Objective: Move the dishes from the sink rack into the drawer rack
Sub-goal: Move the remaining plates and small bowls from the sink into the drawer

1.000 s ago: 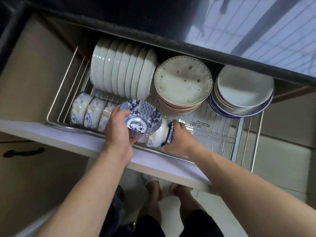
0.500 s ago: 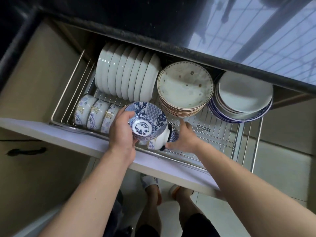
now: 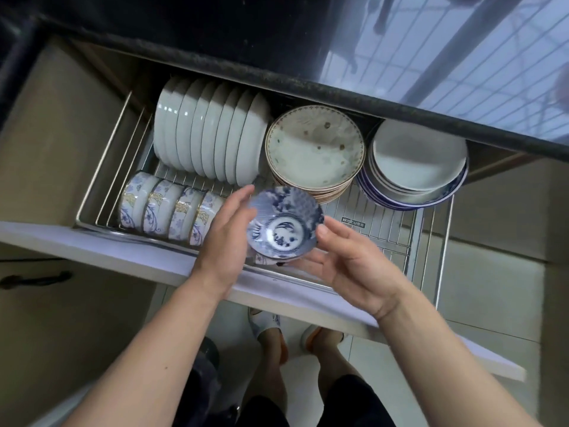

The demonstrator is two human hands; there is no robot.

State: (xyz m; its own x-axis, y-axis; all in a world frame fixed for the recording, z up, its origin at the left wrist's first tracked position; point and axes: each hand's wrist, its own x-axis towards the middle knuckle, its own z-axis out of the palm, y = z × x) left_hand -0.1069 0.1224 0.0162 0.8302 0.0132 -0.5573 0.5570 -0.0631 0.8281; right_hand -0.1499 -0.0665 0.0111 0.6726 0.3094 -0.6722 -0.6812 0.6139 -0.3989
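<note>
A small blue-and-white patterned bowl [image 3: 284, 223] is held between both my hands, just above the front edge of the wire drawer rack [image 3: 385, 229]. My left hand [image 3: 226, 241] cups its left side, fingers lying along the rim. My right hand [image 3: 348, 263] grips its right side, thumb on the rim and fingers underneath. A row of floral bowls [image 3: 166, 208] stands on edge at the rack's front left. Under the held bowl, a sliver of another bowl [image 3: 264, 259] shows.
Upright white plates [image 3: 209, 140] fill the back left of the rack. A stack of gold-rimmed plates [image 3: 314, 146] and a stack of white and blue plates [image 3: 418, 161] sit behind. The dark countertop edge [image 3: 308, 84] overhangs the drawer. The white drawer front [image 3: 92, 241] is nearest me.
My right hand left the bowl lying in the rack and came up to take the blue bowl's right side. The blue bowl shifted to the right, between both hands.
</note>
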